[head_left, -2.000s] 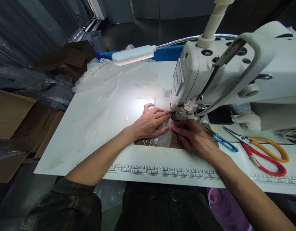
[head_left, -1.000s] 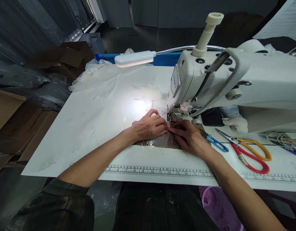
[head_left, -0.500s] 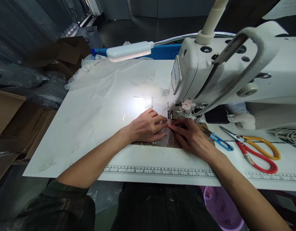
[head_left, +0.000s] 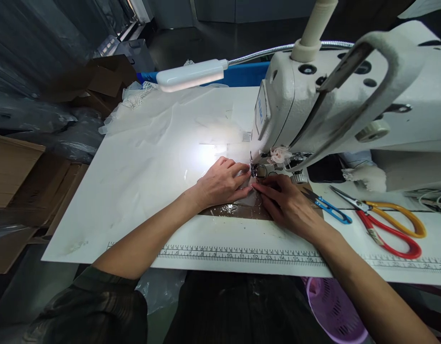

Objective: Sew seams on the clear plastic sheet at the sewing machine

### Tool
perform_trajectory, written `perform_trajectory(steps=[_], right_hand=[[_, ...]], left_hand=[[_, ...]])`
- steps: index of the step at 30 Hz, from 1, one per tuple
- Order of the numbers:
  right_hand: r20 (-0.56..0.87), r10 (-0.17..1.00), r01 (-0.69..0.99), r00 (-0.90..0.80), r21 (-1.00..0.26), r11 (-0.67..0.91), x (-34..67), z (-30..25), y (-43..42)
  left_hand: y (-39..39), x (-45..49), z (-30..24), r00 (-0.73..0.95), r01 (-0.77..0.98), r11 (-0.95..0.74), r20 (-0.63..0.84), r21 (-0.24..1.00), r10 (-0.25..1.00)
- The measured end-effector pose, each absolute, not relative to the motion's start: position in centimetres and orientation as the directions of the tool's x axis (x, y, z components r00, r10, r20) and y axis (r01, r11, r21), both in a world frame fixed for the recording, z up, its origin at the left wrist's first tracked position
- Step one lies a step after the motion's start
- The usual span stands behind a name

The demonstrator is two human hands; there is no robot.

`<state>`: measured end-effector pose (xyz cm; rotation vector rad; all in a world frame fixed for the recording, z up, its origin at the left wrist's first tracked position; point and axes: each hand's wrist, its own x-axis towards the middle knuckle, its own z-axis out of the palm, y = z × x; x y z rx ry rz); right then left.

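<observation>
A piece of sheer white fabric [head_left: 248,198] lies under the needle area of a white sewing machine [head_left: 283,102]. My left hand [head_left: 225,180] rests flat on the fabric, fingers stretched towards the presser foot [head_left: 254,170]. Just right of the foot, my right hand [head_left: 281,198] pinches the fabric's near edge between thumb and forefinger, its other fingers curled. The fingertips of both hands almost meet in front of the needle. Part of the fabric is hidden under my left hand.
Blue thread snips [head_left: 331,210] and scissors with red and yellow handles [head_left: 388,224] lie right of my right hand. A lamp [head_left: 191,75] hangs over the table [head_left: 134,191]. A printed ruler [head_left: 223,254] runs along the front edge. Cardboard boxes [head_left: 16,177] stand left, a purple basket [head_left: 335,310] below.
The fabric has slid away from me under the foot, so less of it shows in front of my hands. My left fingers have shifted slightly forward and right. The view has shifted slightly.
</observation>
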<state>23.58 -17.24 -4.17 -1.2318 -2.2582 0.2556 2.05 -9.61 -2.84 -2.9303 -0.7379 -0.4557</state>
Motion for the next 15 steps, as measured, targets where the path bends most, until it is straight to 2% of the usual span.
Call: perform_trajectory(steps=[6,9,13,15], right_hand=[[0.353,0.839,0.703,-0.414,-0.461,0.541,23.9,-4.5,-17.0],[0.315,0.864,0.682,-0.393,-0.53,0.504,24.4,-4.4,-16.8],[0.232,0.944,0.69,-0.236,-0.644,0.33,24.9,-4.0,-16.5],[0.219,0.962,0.703,-0.162,-0.659,0.268,24.9,-4.0,-16.4]], left_hand=[[-9.3,2.1,-3.5,0.811,0.502,-0.865,0.347,-0.003,0.47],[-9.2,1.9,-3.2,0.792,0.505,-0.863,0.388,0.016,0.471],[-9.7,1.1,-1.5,0.75,0.504,-0.863,0.485,0.023,0.451],[-10.5,0.8,-0.7,0.784,0.456,-0.89,0.477,-0.009,0.397]])
